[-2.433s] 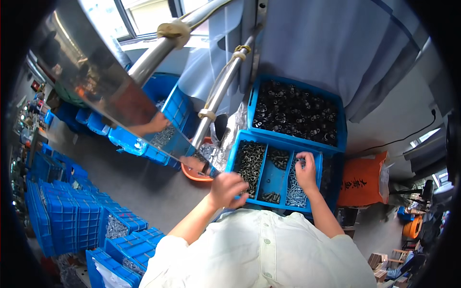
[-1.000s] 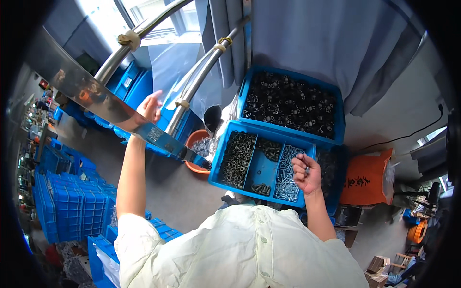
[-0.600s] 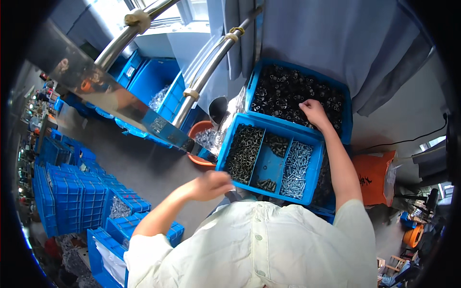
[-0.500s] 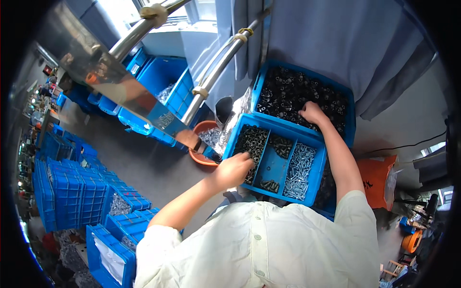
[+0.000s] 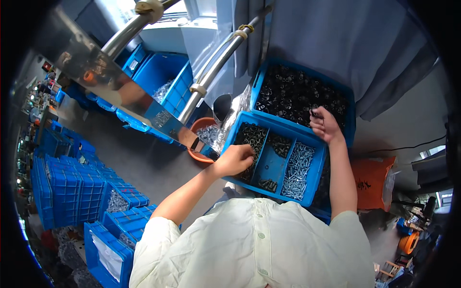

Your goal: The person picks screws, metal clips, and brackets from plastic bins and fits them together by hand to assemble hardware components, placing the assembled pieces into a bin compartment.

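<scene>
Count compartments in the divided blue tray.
3 compartments: left (dark rings), middle (small dark parts), right (silver screws). Left hand partly covers the first; none appear hidden.

Blue tray (image 5: pixel 267 168) and blue bin (image 5: pixel 351 126) carry small parts

Dark rings (image 5: pixel 249 136) fill the tray's left edge, silver screws (image 5: pixel 298 168) its right; between, dark fittings (image 5: pixel 278 145) lie toward the far and near edges. Black parts (image 5: pixel 290 93) cover the bin.

Blue-grey curtain (image 5: pixel 326 38) (orange sack (image 5: pixel 374 175) too)

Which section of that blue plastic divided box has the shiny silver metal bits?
The rightmost section of the blue plastic divided box: it holds silvery, screw-like metal pieces, while the other two sections hold dark metal pieces.
</scene>
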Available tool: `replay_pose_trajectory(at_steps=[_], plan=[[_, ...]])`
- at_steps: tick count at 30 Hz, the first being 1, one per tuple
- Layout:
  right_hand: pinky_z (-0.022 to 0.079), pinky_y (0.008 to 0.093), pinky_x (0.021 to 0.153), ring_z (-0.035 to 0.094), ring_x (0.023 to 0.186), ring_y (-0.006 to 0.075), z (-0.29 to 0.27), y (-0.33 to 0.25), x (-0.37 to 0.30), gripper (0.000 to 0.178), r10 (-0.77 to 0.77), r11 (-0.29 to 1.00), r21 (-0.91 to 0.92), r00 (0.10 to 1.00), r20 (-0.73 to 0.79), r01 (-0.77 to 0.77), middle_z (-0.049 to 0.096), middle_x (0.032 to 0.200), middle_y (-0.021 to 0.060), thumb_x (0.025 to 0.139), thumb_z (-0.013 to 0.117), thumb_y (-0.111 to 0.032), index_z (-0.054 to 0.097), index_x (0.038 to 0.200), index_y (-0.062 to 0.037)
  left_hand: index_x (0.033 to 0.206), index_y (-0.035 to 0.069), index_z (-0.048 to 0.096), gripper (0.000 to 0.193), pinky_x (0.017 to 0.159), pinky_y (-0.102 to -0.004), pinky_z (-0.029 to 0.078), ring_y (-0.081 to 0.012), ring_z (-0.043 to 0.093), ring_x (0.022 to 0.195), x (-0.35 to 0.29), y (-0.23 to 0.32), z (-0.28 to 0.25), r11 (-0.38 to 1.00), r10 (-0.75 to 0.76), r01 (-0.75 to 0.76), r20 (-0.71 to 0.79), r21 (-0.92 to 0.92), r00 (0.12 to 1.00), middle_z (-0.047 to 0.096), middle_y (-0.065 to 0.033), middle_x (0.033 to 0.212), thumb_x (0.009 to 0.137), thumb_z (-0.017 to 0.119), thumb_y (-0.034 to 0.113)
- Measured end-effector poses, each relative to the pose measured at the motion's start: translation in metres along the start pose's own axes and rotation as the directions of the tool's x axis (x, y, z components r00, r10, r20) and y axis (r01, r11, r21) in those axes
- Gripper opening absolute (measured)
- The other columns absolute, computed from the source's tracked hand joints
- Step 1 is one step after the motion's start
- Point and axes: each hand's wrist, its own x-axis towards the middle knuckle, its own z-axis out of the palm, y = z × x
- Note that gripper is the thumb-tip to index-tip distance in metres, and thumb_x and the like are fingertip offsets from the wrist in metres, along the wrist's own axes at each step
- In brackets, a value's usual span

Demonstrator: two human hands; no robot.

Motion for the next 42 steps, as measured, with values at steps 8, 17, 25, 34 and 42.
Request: replay_pose_trajectory(at_steps=[8, 17, 25, 34, 42], plan=[[0.028, 0.0193, 0.034, 0.035, 0.045, 0.0088, 0.029, 0.099, -0.073, 0.022, 0.067, 0.741, 0.628, 0.957, 0.282, -0.237, 0.043, 0.067, 0.004, 0.089, 0.044, -0.021, 0.051, 0.088, -0.0002, 0.083, -0.001, 0.06, 0.015, 0.064, -0.0274, 0.048, -0.0184, 0.059, 0.068, 0.032, 0.028, 0.015, 0.628, -0.141, 0.228, 0.179, -0.744, 0.974, 0.063, -0.0109, 0.08, 0.076, 0.053, 0.011], [0.052, 0.0263, 0.058, 0.06, 0.073, 0.0174, 0.036, 0.14, -0.095, 0.017, 0.095, 0.787, 0.617, 0.987, -0.131, 0.006, 0.062, 0.084, 0.0088, 0.088, 0.052, -0.018, 0.061, 0.087, -0.0041, 0.072, -0.001, 0.061, 0.016, 0.056, -0.0319, 0.043, -0.0157, 0.052, 0.057, 0.07, 0.021, 0.041, 0.683, 0.038, 0.359, 0.521, -0.636, 0.853, 0.058, -0.008, 0.064, 0.072, 0.054, 0.014], [0.053, 0.0351, 0.079, 0.06, 0.085, 0.0231, 0.028, 0.157, -0.097, 0.024, 0.091, 0.587, 0.808, 0.988, -0.126, 0.049, 0.061, 0.09, 0.0119, 0.092, 0.051, -0.023, 0.058, 0.092, 0.0002, 0.073, 0.003, 0.067, 0.015, 0.056, -0.0293, 0.044, -0.0203, 0.06, 0.062, 0.064, 0.048, 0.05, 0.884, 0.01, -0.232, 0.479, 0.406, 0.878, 0.066, -0.0075, 0.072, 0.074, 0.056, 0.013], [0.052, 0.0366, 0.082, 0.059, 0.088, 0.0241, 0.033, 0.165, -0.086, 0.023, 0.068, 0.511, 0.859, 0.995, -0.068, 0.024, 0.059, 0.092, 0.0131, 0.093, 0.051, -0.02, 0.055, 0.093, 0.0025, 0.075, 0.008, 0.07, 0.014, 0.069, -0.0391, 0.05, -0.0282, 0.063, 0.074, 0.063, 0.019, 0.088, 0.391, 0.062, -0.412, 0.423, 0.823, 0.904, 0.067, -0.0101, 0.076, 0.066, 0.068, 0.019], [0.049, 0.0384, 0.085, 0.058, 0.089, 0.0243, 0.056, 0.152, -0.096, 0.026, 0.097, 0.72, 0.693, 0.983, -0.155, 0.038, 0.06, 0.092, 0.0104, 0.095, 0.041, -0.023, 0.056, 0.096, -0.0017, 0.087, 0.005, 0.069, 0.026, 0.074, -0.0405, 0.051, -0.0313, 0.062, 0.087, 0.085, 0.114, 0.034, 0.85, 0.305, -0.487, 0.567, 0.201, 0.765, 0.066, -0.0094, 0.081, 0.064, 0.072, 0.018]])
